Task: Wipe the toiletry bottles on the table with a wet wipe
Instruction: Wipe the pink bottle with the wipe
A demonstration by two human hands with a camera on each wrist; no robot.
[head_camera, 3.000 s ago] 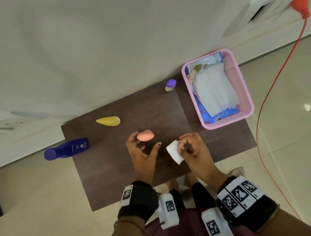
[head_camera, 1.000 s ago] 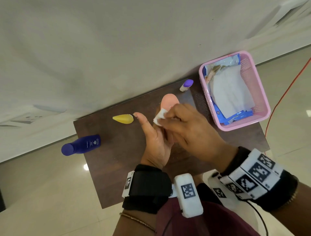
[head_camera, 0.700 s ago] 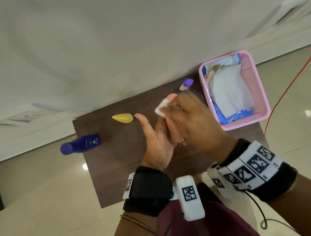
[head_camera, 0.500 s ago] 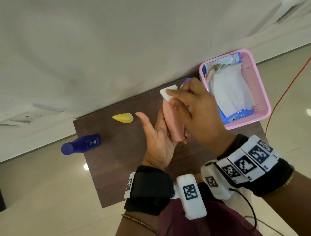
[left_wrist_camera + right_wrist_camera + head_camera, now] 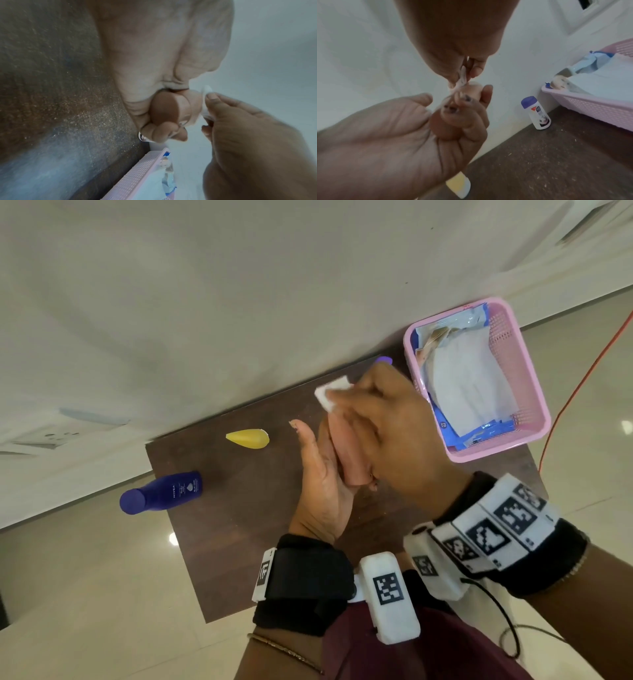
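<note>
My left hand grips a pink bottle above the dark table, fingers curled round it; its flat base faces the left wrist camera. My right hand pinches a folded white wet wipe and presses it against the bottle's upper end. Most of the bottle is hidden by both hands. A yellow bottle and a blue Nivea bottle stand to the left on the table. A small white bottle with a purple cap stands by the wall.
A pink basket with a wipes pack and a loose white sheet sits at the table's right end. The wall runs along the table's far edge. An orange cable hangs to the right over the tiled floor.
My left hand picked the pink bottle off the table and raised it. My right hand brought the wipe onto it and has been sliding it toward the bottle's far end.
</note>
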